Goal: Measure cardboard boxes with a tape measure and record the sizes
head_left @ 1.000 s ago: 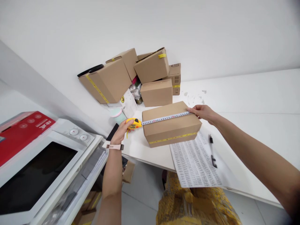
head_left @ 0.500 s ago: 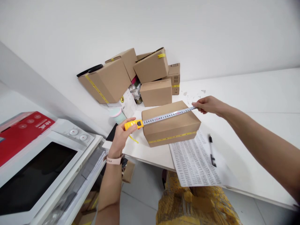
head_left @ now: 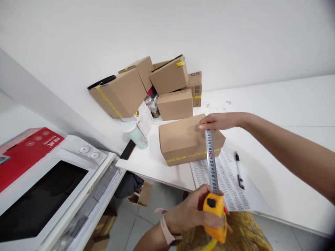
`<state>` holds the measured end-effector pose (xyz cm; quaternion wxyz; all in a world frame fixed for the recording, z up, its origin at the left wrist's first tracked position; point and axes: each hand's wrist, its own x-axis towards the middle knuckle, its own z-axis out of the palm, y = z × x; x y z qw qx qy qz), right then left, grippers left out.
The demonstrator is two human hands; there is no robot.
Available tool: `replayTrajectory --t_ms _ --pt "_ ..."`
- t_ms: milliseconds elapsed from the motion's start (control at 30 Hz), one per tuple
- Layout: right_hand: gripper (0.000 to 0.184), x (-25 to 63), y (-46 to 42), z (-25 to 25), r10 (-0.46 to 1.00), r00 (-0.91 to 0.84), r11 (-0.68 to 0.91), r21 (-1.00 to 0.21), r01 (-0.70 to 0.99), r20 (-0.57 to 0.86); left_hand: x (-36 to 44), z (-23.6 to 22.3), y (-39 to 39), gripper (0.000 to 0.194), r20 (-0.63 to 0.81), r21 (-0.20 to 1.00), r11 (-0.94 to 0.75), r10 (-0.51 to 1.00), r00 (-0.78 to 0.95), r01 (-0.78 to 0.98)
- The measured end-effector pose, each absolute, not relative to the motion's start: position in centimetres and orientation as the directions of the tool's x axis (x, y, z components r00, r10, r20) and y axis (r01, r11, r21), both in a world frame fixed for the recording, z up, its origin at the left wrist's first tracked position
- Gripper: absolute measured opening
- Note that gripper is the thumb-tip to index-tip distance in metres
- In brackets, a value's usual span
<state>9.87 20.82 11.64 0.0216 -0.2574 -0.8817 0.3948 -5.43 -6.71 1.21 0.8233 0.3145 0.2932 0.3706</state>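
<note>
A yellow tape measure (head_left: 215, 218) is gripped in my left hand (head_left: 192, 212), low and close to my body. Its metal blade (head_left: 211, 164) runs out of the case, away from me, up to my right hand (head_left: 213, 121). The fingers of that hand pinch the blade's end above the top of a closed cardboard box (head_left: 180, 137) with yellow tape along its side. The blade crosses in front of the box's right part and over a printed sheet (head_left: 230, 184). Whether the blade's end touches the box I cannot tell.
A pen (head_left: 238, 170) lies on the sheet, right of the blade. Several cardboard boxes (head_left: 175, 104) are stacked by the wall. A pale green cup (head_left: 138, 136) and a dark flat object (head_left: 127, 150) are at the left. A white microwave (head_left: 68, 153) stands further left, beyond the table edge.
My left hand has swung from the box's left side down toward my body, carrying the tape measure. My right hand has moved left over the box. The blade turned from lengthwise to crosswise.
</note>
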Motion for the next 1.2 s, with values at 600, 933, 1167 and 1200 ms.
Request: replayTrajectory --t_ms 600,933,1167,1200 --pt "0.035 1.1 27.0 3.1 0.892 -0.402 0.42 -0.707 0.57 0.206 -2.9 4.8 2.0 0.053 -0.308 0.814 0.288 0.95 0.047 -0.504" --pt "0.034 0.9 27.2 3.2 0.922 -0.367 0.36 -0.63 0.688 0.125 -3.1 4.3 1.9 0.049 -0.293 0.803 0.264 0.956 0.032 -0.534" --pt "0.035 0.9 27.0 3.2 0.926 -0.362 0.337 -0.665 0.666 0.106 -3.0 4.0 1.5 0.05 -0.27 0.802 0.252 0.962 0.048 -0.542" --pt "0.035 0.9 26.9 3.2 0.928 -0.359 0.331 -0.668 0.667 0.101 -3.0 3.9 1.5 0.05 -0.278 0.796 0.257 0.959 0.047 -0.547"
